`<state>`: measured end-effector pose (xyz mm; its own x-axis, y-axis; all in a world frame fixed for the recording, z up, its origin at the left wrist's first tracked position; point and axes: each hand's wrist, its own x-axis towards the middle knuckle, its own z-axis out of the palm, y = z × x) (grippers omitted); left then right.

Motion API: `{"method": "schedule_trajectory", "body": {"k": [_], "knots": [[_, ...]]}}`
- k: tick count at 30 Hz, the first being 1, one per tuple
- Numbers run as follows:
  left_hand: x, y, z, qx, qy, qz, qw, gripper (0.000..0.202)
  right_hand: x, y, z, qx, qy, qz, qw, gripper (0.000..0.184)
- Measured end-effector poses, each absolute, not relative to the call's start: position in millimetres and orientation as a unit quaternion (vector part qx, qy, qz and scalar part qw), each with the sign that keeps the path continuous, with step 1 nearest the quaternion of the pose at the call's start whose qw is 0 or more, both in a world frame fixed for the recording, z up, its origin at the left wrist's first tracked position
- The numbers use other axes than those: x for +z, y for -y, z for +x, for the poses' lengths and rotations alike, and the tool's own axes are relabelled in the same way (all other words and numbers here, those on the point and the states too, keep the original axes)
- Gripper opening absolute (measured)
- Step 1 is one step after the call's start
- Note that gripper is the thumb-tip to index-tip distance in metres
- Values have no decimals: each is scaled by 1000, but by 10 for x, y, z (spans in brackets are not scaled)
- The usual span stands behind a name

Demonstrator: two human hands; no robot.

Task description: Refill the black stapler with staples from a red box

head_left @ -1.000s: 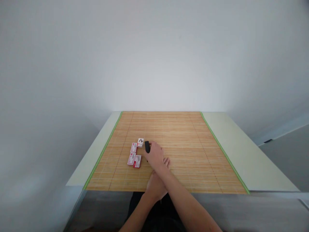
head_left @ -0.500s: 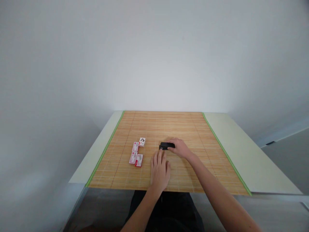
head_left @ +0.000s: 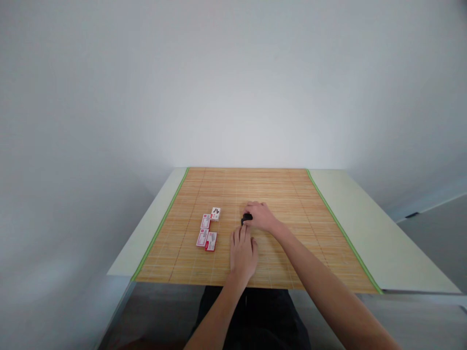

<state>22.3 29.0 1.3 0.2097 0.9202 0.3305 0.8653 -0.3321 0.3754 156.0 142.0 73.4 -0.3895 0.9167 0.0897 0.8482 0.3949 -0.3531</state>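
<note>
A black stapler (head_left: 247, 217) lies crosswise on the bamboo mat (head_left: 284, 194). My right hand (head_left: 260, 217) is closed over it, with fingers on its far side and the thumb on the near side. Only the stapler's left end shows; the hand hides the rest. Just nearer to me, my left hand (head_left: 243, 253) rests palm down on the mat. Its fingers are stretched out, and the fingertips reach the stapler's near left edge; whether they touch it I cannot tell.
Several small red-and-white boxes (head_left: 210, 241) lie left of my hands on the mat. The mat has green edging (head_left: 160, 226) and covers the middle of a pale table (head_left: 379, 228). A white wall (head_left: 241, 97) stands behind the table.
My right hand has slid left along the stapler and now covers more of it. My left hand has stayed nearly in place.
</note>
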Motion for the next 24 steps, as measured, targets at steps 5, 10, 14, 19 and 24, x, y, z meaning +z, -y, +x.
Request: {"method": "schedule_trajectory", "body": {"k": [5, 10, 14, 19, 24], "knots": [[65, -350, 232, 235, -580, 778, 51, 55, 1009, -1327, 1828, 121, 822, -537, 148, 22], [89, -370, 220, 243, -579, 777, 44, 55, 1067, -1097, 2533, 185, 752, -577, 259, 35], [96, -358, 192, 247, -572, 781, 46, 54, 668, -829, 3056, 302, 622, -622, 368, 47], [114, -378, 179, 254, -563, 784, 61, 54, 68, -653, 3132, 434, 437, -603, 507, 62], [126, -367, 102, 279, -535, 793, 86, 50, -107, -610, 2997, 457, 377, -565, 575, 67]]}}
